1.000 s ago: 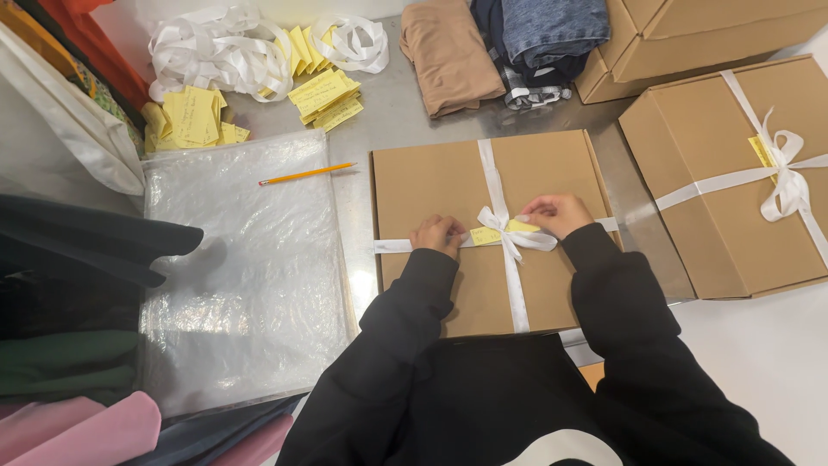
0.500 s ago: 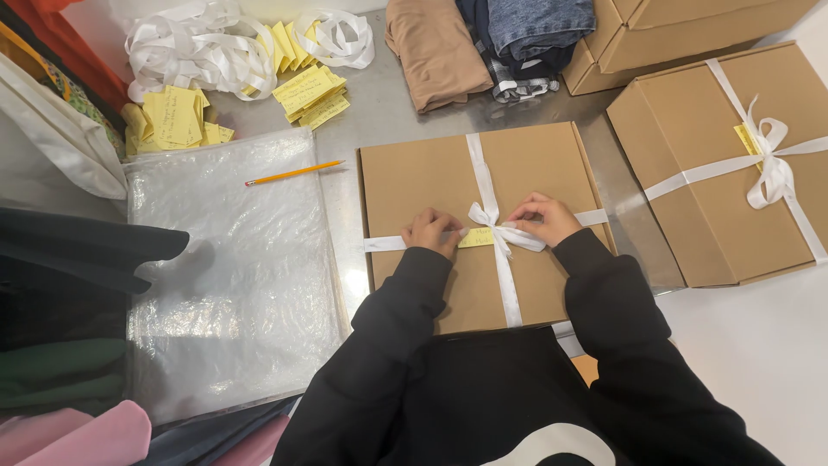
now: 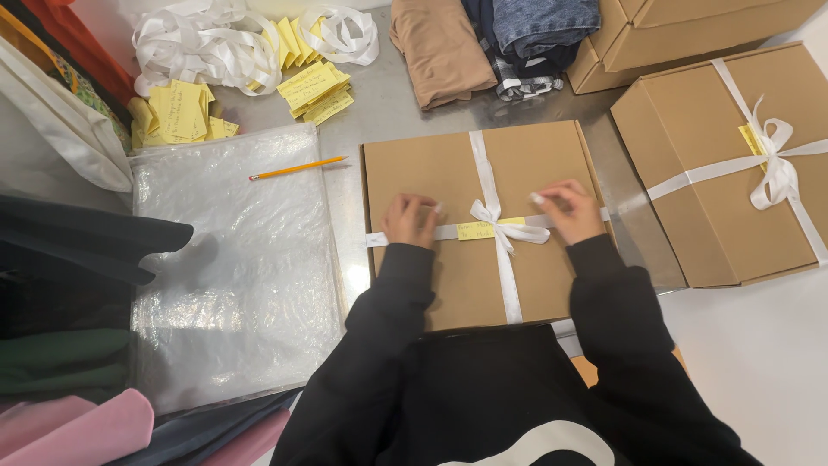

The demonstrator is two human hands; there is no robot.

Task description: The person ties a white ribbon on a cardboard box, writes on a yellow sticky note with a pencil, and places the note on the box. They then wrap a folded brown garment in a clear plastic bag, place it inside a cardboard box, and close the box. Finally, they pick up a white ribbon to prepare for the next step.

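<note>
Hands rest on a flat brown cardboard box [image 3: 431, 173] at the table's centre: the left hand [image 3: 410, 220], fingers curled, presses the white ribbon [image 3: 487, 177] at nine o'clock of the bow [image 3: 500, 220], while the right hand [image 3: 565, 210] pinches the ribbon at three o'clock. A yellow slip [image 3: 479, 229] sits tucked under the bow. An orange pencil [image 3: 297, 167] lies at ten o'clock, on clear plastic wrap [image 3: 228, 267].
</note>
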